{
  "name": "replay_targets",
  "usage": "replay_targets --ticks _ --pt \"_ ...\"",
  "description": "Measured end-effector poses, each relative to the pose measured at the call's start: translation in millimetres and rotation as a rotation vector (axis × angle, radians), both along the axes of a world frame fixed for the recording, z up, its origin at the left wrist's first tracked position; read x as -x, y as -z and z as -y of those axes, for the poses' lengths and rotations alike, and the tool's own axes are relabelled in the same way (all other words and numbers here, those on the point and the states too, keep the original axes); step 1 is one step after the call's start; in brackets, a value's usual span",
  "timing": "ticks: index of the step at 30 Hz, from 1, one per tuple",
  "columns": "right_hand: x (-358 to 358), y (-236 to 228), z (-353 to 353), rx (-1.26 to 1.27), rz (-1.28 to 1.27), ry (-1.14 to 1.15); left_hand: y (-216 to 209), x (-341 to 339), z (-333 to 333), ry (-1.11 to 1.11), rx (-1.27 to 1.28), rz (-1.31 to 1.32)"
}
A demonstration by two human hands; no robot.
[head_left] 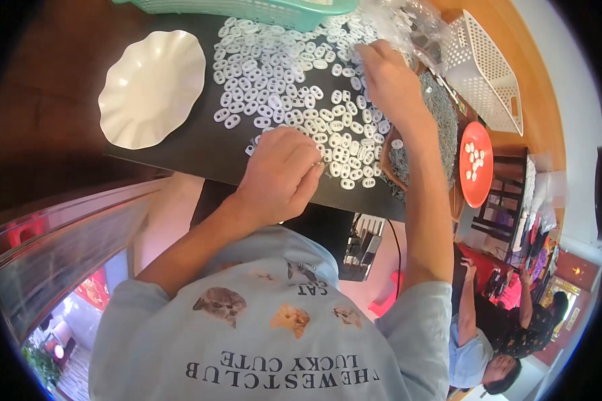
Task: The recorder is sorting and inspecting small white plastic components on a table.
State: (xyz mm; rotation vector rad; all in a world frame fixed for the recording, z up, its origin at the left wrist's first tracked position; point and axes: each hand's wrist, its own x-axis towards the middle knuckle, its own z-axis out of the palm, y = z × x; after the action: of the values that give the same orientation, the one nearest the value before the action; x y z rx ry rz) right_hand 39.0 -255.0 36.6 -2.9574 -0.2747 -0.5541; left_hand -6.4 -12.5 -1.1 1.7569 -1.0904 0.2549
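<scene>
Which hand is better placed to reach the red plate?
Probably the right hand: it is over the far right of the white rings, nearer the red plate. The left hand sits mid-mat, farther away.

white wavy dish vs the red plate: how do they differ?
The white wavy-edged dish looks empty; the red plate holds a few small white rings. The dish sits on the black mat at the person's left; the plate lies off the mat at the right. The dish's rim is scalloped; the plate's is smooth. Neither hand touches either.
</scene>
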Motion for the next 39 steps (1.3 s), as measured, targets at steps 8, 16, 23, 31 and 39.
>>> replay_targets --ticks 8,16,23,31,39 --pt "15.1 -13.0 -23.4 -0.031 -0.086 -0.046 1.1 -0.7 -8.0 -0.001 0.009 -0.02" --pt "14.6 -8.8 -23.8 -0.114 -0.167 0.007 1.7 -0.3 -6.5 0.013 0.044 -0.034" --pt "-10.0 -2.5 -21.2 -0.112 -0.136 0.037 2.1 1.3 -6.2 -0.003 0.028 -0.024" --pt "-47.0 -10.2 -36.0 0.251 -0.361 0.108 3.3 -0.2 -3.8 -0.01 0.062 -0.021" --pt "-24.0 -13.3 -32.6 0.154 -0.207 0.051 4.0 -0.7 -4.1 -0.027 0.086 -0.011"
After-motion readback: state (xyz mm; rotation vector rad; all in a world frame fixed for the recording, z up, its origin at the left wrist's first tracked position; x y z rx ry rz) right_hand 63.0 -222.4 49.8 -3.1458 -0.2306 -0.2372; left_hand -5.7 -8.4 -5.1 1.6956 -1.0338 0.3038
